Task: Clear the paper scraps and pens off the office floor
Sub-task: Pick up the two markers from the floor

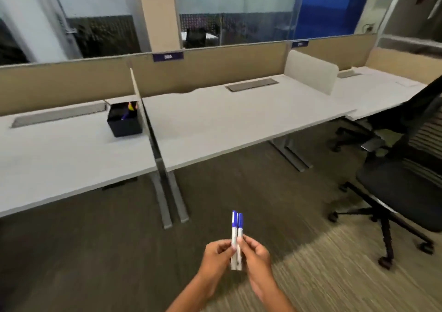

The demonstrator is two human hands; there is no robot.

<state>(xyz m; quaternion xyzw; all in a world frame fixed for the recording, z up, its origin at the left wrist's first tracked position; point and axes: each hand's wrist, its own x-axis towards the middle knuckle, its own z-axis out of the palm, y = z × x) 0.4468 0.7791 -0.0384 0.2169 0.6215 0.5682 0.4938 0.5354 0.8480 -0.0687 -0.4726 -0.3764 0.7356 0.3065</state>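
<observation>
A: Nearest us, the two hands — the left hand (216, 254) and the right hand (256, 255) — meet over the floor (95, 252), fingers curled in a pinch round two pens (236, 237) held side by side, blue caps pointing up and away.

B: So the pens are off the carpet. Which step is this, then?

A: I'd judge the carrying step: picked up, not yet put away. No paper scraps show on the stretch of floor in view, though the picture is blurred and more floor lies out of sight.

B: And where would they go?

A: Going by size: the long tabletop (239, 120) straight ahead, the left tabletop (59, 149) beyond the divider, and by that one's right edge, near the back, a dark pen holder (124, 125) with something coloured already standing in it. That looks the likely spot.

B: What does the move call for?

A: Walking forward and left, then lowering the pens upright into the holder — one hand would do.
</observation>
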